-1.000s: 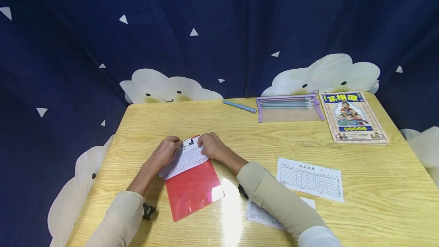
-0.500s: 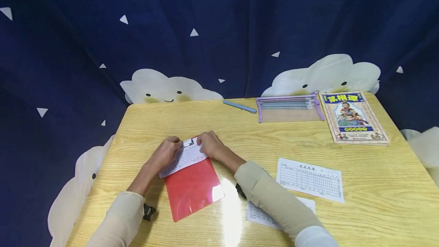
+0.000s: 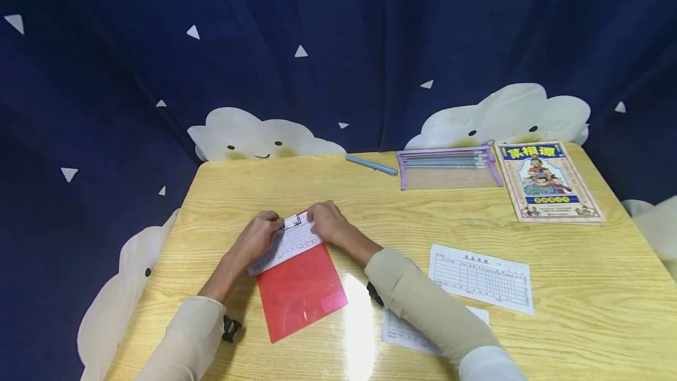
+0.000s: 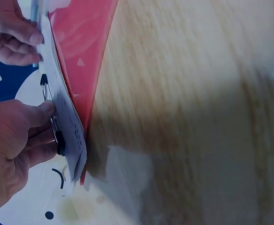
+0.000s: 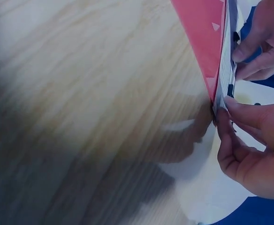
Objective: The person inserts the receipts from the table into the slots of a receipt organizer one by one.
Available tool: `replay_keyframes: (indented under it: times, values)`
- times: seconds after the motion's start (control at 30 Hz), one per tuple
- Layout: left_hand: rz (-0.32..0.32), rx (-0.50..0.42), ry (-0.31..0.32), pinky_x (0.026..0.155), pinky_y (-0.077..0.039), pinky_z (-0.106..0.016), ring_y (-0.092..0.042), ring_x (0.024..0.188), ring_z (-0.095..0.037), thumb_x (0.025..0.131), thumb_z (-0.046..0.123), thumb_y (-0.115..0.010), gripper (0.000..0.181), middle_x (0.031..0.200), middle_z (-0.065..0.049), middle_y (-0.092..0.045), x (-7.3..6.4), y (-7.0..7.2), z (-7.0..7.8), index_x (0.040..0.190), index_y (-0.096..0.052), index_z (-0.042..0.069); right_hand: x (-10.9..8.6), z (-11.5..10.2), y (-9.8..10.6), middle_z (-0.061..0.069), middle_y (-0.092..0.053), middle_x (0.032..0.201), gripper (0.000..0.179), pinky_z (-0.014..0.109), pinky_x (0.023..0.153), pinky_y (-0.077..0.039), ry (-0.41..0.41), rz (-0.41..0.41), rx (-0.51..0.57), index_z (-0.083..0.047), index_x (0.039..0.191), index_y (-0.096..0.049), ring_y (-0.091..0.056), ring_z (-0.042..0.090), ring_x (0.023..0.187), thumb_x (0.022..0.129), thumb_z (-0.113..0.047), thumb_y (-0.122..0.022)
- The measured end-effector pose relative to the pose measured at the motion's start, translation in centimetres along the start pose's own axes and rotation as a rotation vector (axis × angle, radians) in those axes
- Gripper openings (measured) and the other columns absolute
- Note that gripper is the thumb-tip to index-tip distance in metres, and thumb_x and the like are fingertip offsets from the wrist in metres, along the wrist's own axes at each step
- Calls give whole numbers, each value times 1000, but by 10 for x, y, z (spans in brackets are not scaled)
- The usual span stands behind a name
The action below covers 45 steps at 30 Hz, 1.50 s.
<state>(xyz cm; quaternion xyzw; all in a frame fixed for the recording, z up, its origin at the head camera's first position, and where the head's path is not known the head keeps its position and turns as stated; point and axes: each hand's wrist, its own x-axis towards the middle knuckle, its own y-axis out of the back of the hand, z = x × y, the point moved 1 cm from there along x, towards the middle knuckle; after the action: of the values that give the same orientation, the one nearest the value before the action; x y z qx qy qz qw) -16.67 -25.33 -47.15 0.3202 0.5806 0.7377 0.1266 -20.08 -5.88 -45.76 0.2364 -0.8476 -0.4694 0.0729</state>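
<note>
A red clipboard lies slightly turned on the table at the left of centre. White printed forms cover its upper part, under a metal clip with black ends. My left hand grips the clip at its left side; in the left wrist view its thumb presses on the clip's wire, fingers behind the board. My right hand pinches the top right of the forms and board between thumb and fingers, close to the clip's end. The undersides of the fingers are partly hidden.
Two loose printed forms lie at the right, one slip in full view, the other sheet partly under my right forearm. Along the back are a blue pen, a mesh pencil case and a book. A dark curtain hangs behind.
Both hands stay at the clip and the forms, with only slight finger movement. The view has shifted a little; the pen, case, book and loose forms keep their places.
</note>
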Motion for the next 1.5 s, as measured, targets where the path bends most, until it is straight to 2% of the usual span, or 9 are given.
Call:
replay_keyframes:
  times: [0.17, 0.37, 0.6, 0.7, 0.93, 1.13, 1.33, 1.5]
  values:
    - [-23, -6, 34, 72, -54, -39, -63, 82, -29, 76, -3, -71, 8, 85, -15, -64, 0, -1, 1, 81, -68, 2, -12, 16, 14, 5, -70, 93, 18, 31, 81, -52, 11, 21, 21, -7, 95, -70, -63, 19, 90, 77, -8, -73]
    - [-23, -17, 45, 68, -54, -37, -61, 78, -26, 75, -4, -71, 8, 82, -13, -62, 3, 2, 2, 78, -67, 2, -40, 45, 41, 4, -67, 79, 20, 29, 74, -51, 57, 57, 74, -4, 95, -70, -62, 16, 76, 75, -8, -75]
    - [-25, -28, 55, 68, -53, -37, -61, 76, -25, 76, -3, -72, 8, 81, -13, -62, 3, 4, 2, 79, -68, 2, -80, 84, 74, 10, -68, 87, 31, 30, 71, -52, 29, 35, 181, 0, 105, -68, -62, 16, 78, 77, -7, -76]
    - [-38, -27, 57, 70, -54, -37, -62, 78, -26, 77, -2, -71, 6, 83, -13, -63, 3, 4, 2, 80, -68, 3, -98, 104, 89, 12, -67, 89, 33, 30, 70, -52, 17, 36, 165, 1, 107, -67, -62, 15, 76, 76, -9, -77]
    - [-53, -21, 59, 71, -54, -37, -62, 79, -26, 77, -1, -71, 6, 83, -13, -63, 3, 4, 3, 78, -67, 3, -150, 151, 116, 13, -68, 96, 39, 28, 68, -51, -68, 46, 155, 0, 112, -64, -62, 15, 81, 77, -12, -76]
    - [-55, -23, 55, 70, -54, -37, -61, 78, -26, 76, -2, -71, 7, 83, -14, -62, 3, 5, 4, 79, -67, 2, -196, 179, 126, 13, -68, 102, 42, 36, 73, -53, -126, 93, 112, -2, 110, -65, -63, 24, 89, 73, -14, -79]
    - [-50, -19, 62, 70, -54, -37, -62, 78, -26, 76, -2, -71, 6, 83, -13, -63, 3, 5, 5, 79, -68, 2, -234, 201, 127, 15, -64, 109, 47, 52, 85, -47, -204, 110, 36, -6, 108, -65, -59, 36, 101, 68, -22, -83]
    - [-65, -19, 69, 71, -54, -37, -62, 80, -26, 77, -3, -70, 6, 84, -14, -63, 3, 3, 4, 78, -68, 3, -257, 217, 128, 15, -62, 110, 51, 55, 86, -44, -198, 102, -13, -9, 105, -64, -56, 39, 103, 63, -30, -85]
